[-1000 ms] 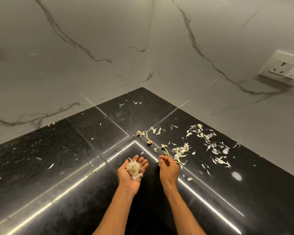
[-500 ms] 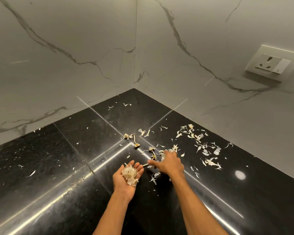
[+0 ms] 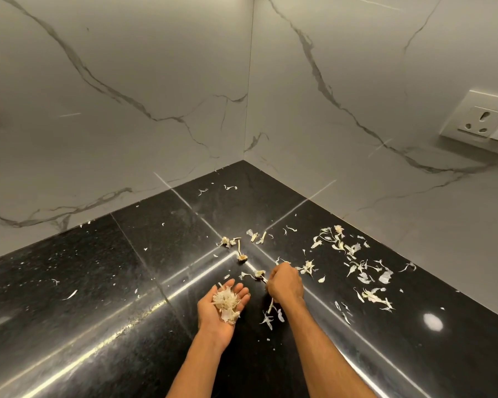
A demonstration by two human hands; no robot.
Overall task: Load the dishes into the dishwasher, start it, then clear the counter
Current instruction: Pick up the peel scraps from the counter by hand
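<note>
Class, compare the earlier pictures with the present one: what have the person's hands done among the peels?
The right hand moved forward from beside the left hand, spread over loose peels on the counter, and now its fingers curl round some. The left hand stayed palm up, cupping its pile of peels; the scatter further right is unchanged.

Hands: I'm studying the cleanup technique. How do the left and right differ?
The left hand lies palm up, fingers relaxed, cradling a pile of peels; the right hand is knuckles up, fingers curled, pinching scraps. Both are over the black counter.
</note>
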